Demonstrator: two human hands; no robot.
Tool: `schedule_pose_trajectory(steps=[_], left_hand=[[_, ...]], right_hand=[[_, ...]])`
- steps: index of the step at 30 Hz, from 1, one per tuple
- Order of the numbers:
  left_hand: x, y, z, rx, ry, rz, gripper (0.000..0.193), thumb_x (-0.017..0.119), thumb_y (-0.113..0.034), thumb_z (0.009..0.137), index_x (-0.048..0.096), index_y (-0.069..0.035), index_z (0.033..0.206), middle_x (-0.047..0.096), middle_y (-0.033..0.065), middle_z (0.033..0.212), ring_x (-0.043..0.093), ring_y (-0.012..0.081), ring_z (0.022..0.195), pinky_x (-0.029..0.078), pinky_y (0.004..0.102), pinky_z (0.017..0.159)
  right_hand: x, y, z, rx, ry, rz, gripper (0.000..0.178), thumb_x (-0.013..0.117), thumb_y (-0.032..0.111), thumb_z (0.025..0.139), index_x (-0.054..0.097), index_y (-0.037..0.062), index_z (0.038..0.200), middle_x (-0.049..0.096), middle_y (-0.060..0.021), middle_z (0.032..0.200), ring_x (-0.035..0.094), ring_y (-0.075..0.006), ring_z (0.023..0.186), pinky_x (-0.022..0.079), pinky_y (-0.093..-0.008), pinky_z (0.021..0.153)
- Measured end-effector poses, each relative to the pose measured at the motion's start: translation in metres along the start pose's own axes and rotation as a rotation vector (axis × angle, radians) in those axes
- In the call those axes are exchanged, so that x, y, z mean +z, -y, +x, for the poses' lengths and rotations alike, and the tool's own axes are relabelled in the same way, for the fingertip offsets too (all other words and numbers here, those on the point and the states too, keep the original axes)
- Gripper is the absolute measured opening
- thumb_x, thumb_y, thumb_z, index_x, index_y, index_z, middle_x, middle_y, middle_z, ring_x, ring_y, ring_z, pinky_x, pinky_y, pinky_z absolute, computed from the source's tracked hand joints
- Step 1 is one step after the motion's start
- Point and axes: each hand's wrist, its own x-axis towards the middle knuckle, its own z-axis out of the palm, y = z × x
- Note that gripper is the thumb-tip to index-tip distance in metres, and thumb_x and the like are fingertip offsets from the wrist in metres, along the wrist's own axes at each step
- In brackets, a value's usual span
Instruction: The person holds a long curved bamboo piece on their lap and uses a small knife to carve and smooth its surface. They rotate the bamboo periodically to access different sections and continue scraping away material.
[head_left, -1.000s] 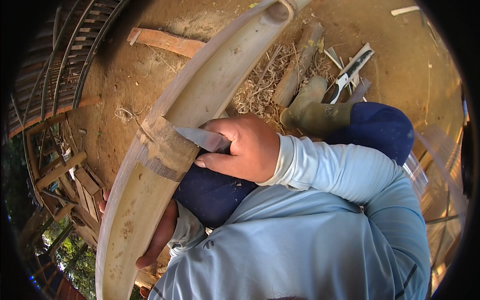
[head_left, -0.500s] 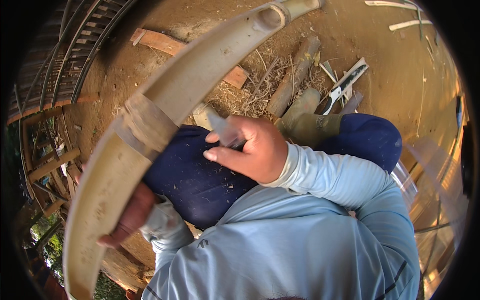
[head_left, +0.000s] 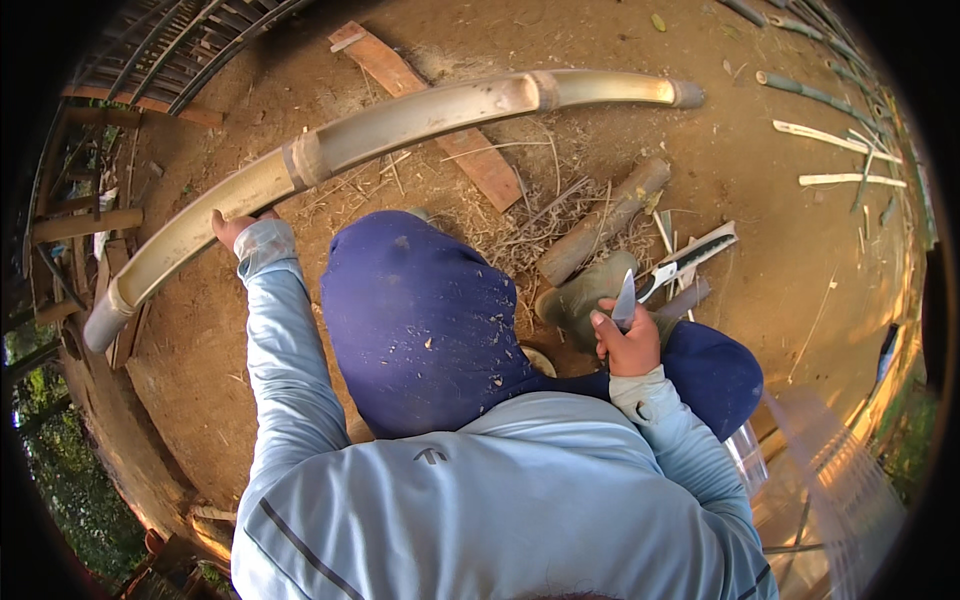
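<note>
A long split bamboo half (head_left: 420, 121) stretches across in front of me, its hollow side toward me and node rings along it. My left hand (head_left: 238, 228), arm outstretched, grips its lower edge left of the middle node; some fingers are hidden behind it. By my bent right knee, my right hand (head_left: 630, 343) is closed round a short knife (head_left: 625, 300) with its pointed blade up; the handle is mostly hidden in the palm. Just beyond that hand lies a folding saw (head_left: 690, 258) with a white and black handle, beside a boot (head_left: 590, 300).
A reddish wooden plank (head_left: 480, 170) lies under the bamboo on the dirt floor. A short log (head_left: 610, 215) rests among shavings (head_left: 520, 228). Bamboo poles (head_left: 815, 92) lie at the far right, a slatted structure (head_left: 150, 55) at the far left. Clear plastic sheeting (head_left: 830, 450) is at my right.
My left hand has carried the bamboo half away from my body, out over the ground ahead. My right hand has drawn back to the right with the knife, beside my right knee.
</note>
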Motion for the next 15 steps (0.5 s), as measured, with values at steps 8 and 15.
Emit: schedule_pose_trajectory(steps=[8, 15], left_hand=[[-0.094, 0.116, 0.095, -0.272, -0.134, -0.219, 0.064, 0.044, -0.043, 0.091, 0.040, -0.005, 0.142, 0.049, 0.0183, 0.141, 0.048, 0.0398, 0.127, 0.037, 0.0592, 0.107], [-0.102, 0.155, 0.090, -0.435, -0.232, -0.257, 0.061, 0.042, -0.040, 0.092, 0.038, -0.008, 0.143, 0.047, 0.0190, 0.142, 0.045, 0.0433, 0.129, 0.035, 0.0658, 0.104]], right_hand=[[0.005, -0.007, 0.031, 0.111, -0.023, -0.256, 0.032, 0.073, 0.019, 0.085, 0.059, -0.0005, 0.107, 0.058, -0.0011, 0.067, 0.050, -0.0086, 0.048, 0.039, -0.0242, 0.044], [0.023, 0.000, 0.039, 0.193, -0.009, -0.308, 0.030, 0.071, 0.016, 0.086, 0.059, -0.0003, 0.108, 0.057, -0.0012, 0.067, 0.048, -0.0088, 0.047, 0.038, -0.0243, 0.044]])
